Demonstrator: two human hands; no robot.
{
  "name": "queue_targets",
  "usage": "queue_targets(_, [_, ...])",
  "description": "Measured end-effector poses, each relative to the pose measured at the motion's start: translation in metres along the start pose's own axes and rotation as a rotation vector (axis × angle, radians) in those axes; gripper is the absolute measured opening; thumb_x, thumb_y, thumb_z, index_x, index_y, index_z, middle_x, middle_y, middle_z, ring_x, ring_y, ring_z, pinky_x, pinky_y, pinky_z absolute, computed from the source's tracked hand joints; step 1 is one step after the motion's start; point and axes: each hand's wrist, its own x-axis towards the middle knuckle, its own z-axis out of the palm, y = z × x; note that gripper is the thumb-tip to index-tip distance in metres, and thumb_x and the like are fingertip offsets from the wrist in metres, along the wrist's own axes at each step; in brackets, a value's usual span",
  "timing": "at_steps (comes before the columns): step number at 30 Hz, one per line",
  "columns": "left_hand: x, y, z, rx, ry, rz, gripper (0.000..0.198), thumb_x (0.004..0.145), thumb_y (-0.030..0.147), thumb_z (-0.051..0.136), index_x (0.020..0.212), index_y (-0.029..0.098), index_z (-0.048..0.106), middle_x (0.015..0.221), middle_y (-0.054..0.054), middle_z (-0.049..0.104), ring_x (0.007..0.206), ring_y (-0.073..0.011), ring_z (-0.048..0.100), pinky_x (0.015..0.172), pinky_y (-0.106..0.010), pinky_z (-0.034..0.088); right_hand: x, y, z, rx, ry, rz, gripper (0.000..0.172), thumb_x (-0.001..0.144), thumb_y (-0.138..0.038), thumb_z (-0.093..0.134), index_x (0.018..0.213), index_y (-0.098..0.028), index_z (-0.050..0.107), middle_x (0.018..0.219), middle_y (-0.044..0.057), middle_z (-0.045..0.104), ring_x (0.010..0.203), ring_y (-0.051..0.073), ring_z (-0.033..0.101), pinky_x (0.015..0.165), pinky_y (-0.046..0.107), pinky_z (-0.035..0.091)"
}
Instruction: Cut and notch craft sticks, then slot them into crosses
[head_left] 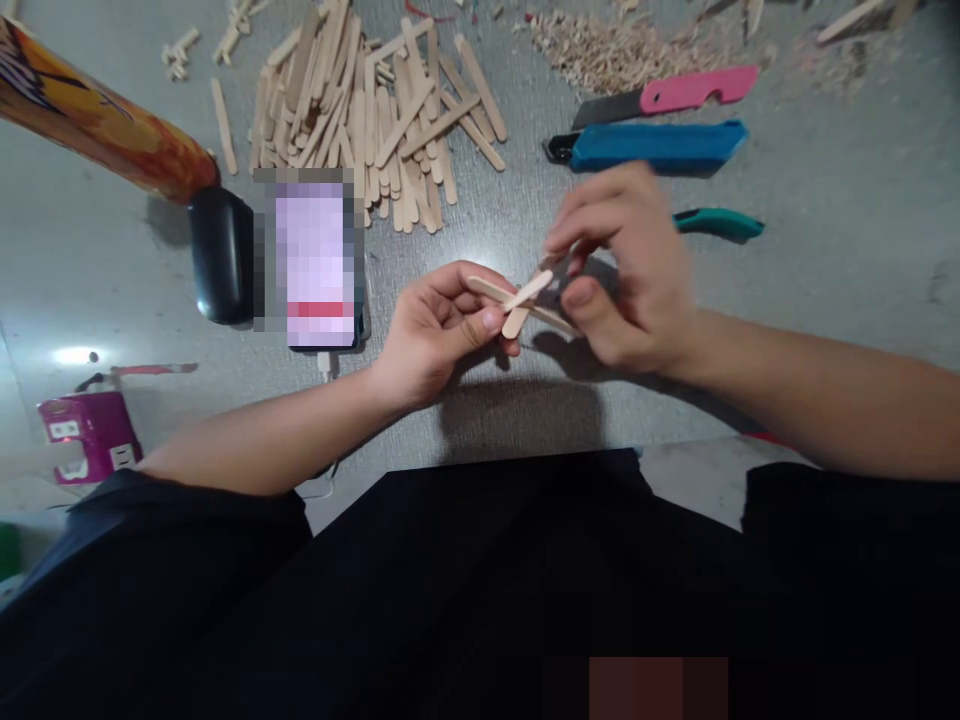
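My left hand [439, 335] is closed, pinching one end of a flat wooden stick [491, 290] between thumb and fingers. Across that stick lies a second wooden stick [527, 300], so the two form an X above the grey floor. My right hand [626, 270] is closed on the far ends of the crossed sticks with fingertips and thumb; it is slightly blurred. Both forearms reach in over my dark-clothed lap.
A pile of wooden sticks [375, 110] lies at the top centre, with wood shavings [607, 45] to its right. A pink cutter [675, 95], a blue cutter [652, 145] and teal-handled pliers [716, 222] lie beyond my right hand. A phone [311, 260], black case [220, 255], orange tube [90, 115] and magenta box [86, 435] are left.
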Motion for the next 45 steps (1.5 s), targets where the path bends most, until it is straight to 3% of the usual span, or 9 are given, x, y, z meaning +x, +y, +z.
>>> queue_targets(3, [0.001, 0.0, -0.001, -0.041, -0.009, -0.001, 0.041, 0.095, 0.052, 0.108, 0.103, 0.024, 0.079, 0.079, 0.002, 0.081, 0.067, -0.0147, 0.079, 0.068, -0.028, 0.071, 0.0, 0.0, 0.004, 0.001, 0.113, -0.041, 0.04, 0.115, -0.063, 0.064, 0.131, -0.028, 0.075, 0.111, 0.012, 0.074, 0.102, 0.03, 0.07, 0.065, 0.039, 0.056])
queue_targets(10, [0.001, -0.001, 0.0, -0.02, 0.01, -0.003, 0.043, 0.092, 0.055, 0.109, 0.098, 0.026, 0.077, 0.077, 0.003, 0.078, 0.066, -0.0152, 0.076, 0.065, -0.029, 0.068, -0.012, -0.012, 0.01, 0.268, 0.045, 0.179, 0.043, 0.112, -0.056, 0.078, 0.146, -0.03, 0.075, 0.124, 0.006, 0.079, 0.084, 0.018, 0.079, 0.073, 0.034, 0.067])
queue_targets(14, [-0.001, -0.002, -0.004, -0.016, -0.005, -0.005, 0.037, 0.096, 0.052, 0.106, 0.097, 0.025, 0.081, 0.081, 0.002, 0.078, 0.065, -0.0124, 0.072, 0.067, -0.028, 0.064, -0.013, -0.018, 0.01, 0.322, -0.005, 0.16, 0.047, 0.108, -0.033, 0.079, 0.155, -0.026, 0.079, 0.138, 0.008, 0.085, 0.099, 0.02, 0.086, 0.084, 0.034, 0.073])
queue_targets(19, [-0.003, -0.003, -0.008, 0.01, -0.041, -0.033, 0.036, 0.1, 0.053, 0.102, 0.097, 0.024, 0.082, 0.079, 0.002, 0.073, 0.064, -0.0128, 0.07, 0.071, -0.031, 0.064, -0.006, -0.022, 0.007, 0.276, -0.018, 0.058, 0.043, 0.11, -0.029, 0.077, 0.153, -0.029, 0.083, 0.125, 0.007, 0.09, 0.106, 0.026, 0.089, 0.087, 0.041, 0.076])
queue_targets(27, [-0.003, -0.003, -0.004, -0.045, -0.068, -0.092, 0.041, 0.1, 0.054, 0.101, 0.091, 0.022, 0.077, 0.087, -0.002, 0.072, 0.071, -0.0135, 0.067, 0.066, -0.029, 0.059, -0.005, -0.031, 0.003, 0.201, -0.055, 0.088, 0.047, 0.112, -0.033, 0.076, 0.159, -0.037, 0.078, 0.122, 0.004, 0.091, 0.111, 0.027, 0.089, 0.103, 0.047, 0.078])
queue_targets(32, [0.0, -0.003, -0.003, -0.065, -0.083, -0.078, 0.041, 0.099, 0.052, 0.102, 0.091, 0.022, 0.076, 0.089, -0.002, 0.071, 0.07, -0.0132, 0.066, 0.069, -0.03, 0.061, -0.005, -0.034, -0.003, 0.115, -0.13, 0.099, 0.059, 0.108, -0.047, 0.083, 0.166, -0.043, 0.074, 0.136, 0.004, 0.091, 0.12, 0.031, 0.089, 0.108, 0.049, 0.078])
queue_targets(35, [0.001, -0.003, -0.002, -0.053, -0.063, -0.087, 0.045, 0.096, 0.055, 0.105, 0.09, 0.022, 0.075, 0.08, 0.001, 0.065, 0.068, -0.0123, 0.061, 0.067, -0.028, 0.058, -0.008, -0.033, -0.002, 0.063, -0.127, 0.041, 0.071, 0.102, -0.049, 0.092, 0.169, -0.038, 0.072, 0.144, 0.009, 0.089, 0.122, 0.033, 0.089, 0.11, 0.05, 0.077])
queue_targets(40, [0.002, -0.002, 0.001, -0.056, -0.026, -0.073, 0.052, 0.091, 0.054, 0.109, 0.085, 0.022, 0.07, 0.078, 0.002, 0.066, 0.069, -0.0113, 0.065, 0.067, -0.025, 0.058, -0.016, -0.03, 0.005, -0.056, -0.059, 0.008, 0.054, 0.113, -0.041, 0.077, 0.166, -0.035, 0.074, 0.144, 0.008, 0.088, 0.13, 0.032, 0.089, 0.112, 0.051, 0.077])
queue_targets(45, [0.002, -0.002, 0.001, -0.069, -0.002, -0.1, 0.047, 0.091, 0.052, 0.11, 0.087, 0.023, 0.073, 0.078, 0.002, 0.07, 0.069, -0.012, 0.067, 0.069, -0.026, 0.061, -0.021, -0.028, 0.004, -0.025, -0.127, 0.139, 0.043, 0.114, -0.043, 0.078, 0.157, -0.042, 0.081, 0.15, 0.005, 0.088, 0.133, 0.034, 0.088, 0.115, 0.053, 0.076])
